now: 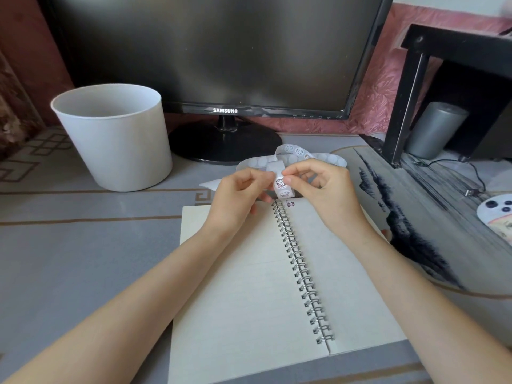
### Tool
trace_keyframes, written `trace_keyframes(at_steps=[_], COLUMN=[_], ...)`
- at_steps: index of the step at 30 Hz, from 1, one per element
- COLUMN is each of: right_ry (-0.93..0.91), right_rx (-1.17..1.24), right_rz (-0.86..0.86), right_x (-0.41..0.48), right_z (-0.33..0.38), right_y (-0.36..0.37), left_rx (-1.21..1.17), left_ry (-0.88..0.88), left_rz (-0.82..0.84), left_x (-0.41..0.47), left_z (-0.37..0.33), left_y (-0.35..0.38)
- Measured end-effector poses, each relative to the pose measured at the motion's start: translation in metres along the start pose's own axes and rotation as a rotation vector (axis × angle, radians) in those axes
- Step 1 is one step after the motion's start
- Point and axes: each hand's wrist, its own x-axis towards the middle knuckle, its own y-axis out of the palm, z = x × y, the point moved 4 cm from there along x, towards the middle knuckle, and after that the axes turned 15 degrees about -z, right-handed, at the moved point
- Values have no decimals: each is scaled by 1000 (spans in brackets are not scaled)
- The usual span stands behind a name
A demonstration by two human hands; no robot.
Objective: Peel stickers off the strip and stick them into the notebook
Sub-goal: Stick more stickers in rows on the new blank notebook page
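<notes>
Strip (282,187) is held between both hands, over the top of the spiral binding of the open notebook (243,273).

Left hand (235,198): fingers curled, strip gripped from the left side. Right hand (324,189): thumb and forefinger pinched on the strip at its right edge. Whether a sticker's edge or only the backing is caught in that pinch cannot be told.

Beyond the grip, the strip is looped up and back, away from the person. Printed stickers are seen on the far loop and on the short stretch hanging below the pinch. Blank round patches are seen on the length behind the left hand; these are judged to be spots already peeled.

Just below the grip, one sticker (290,203) is seen stuck at the top of the right page, beside the binding. The rest of both pages is bare.

Progress, as judged: early. One sticker placed; a further peel is judged to be in hand, not yet clearly lifted. Several stickers are left on the strip, each to be peeled and pressed onto the page.
</notes>
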Motion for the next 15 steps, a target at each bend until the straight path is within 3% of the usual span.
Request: trace_keyframes(at_steps=[15], right_ry=[-22], right_rx=[-31], right_rz=[18], right_x=[-1], right_z=[-2], right_y=[0], left_rx=[-38], left_ry=[21], left_rz=[31], left_x=[-1], left_z=[1], left_y=[1])
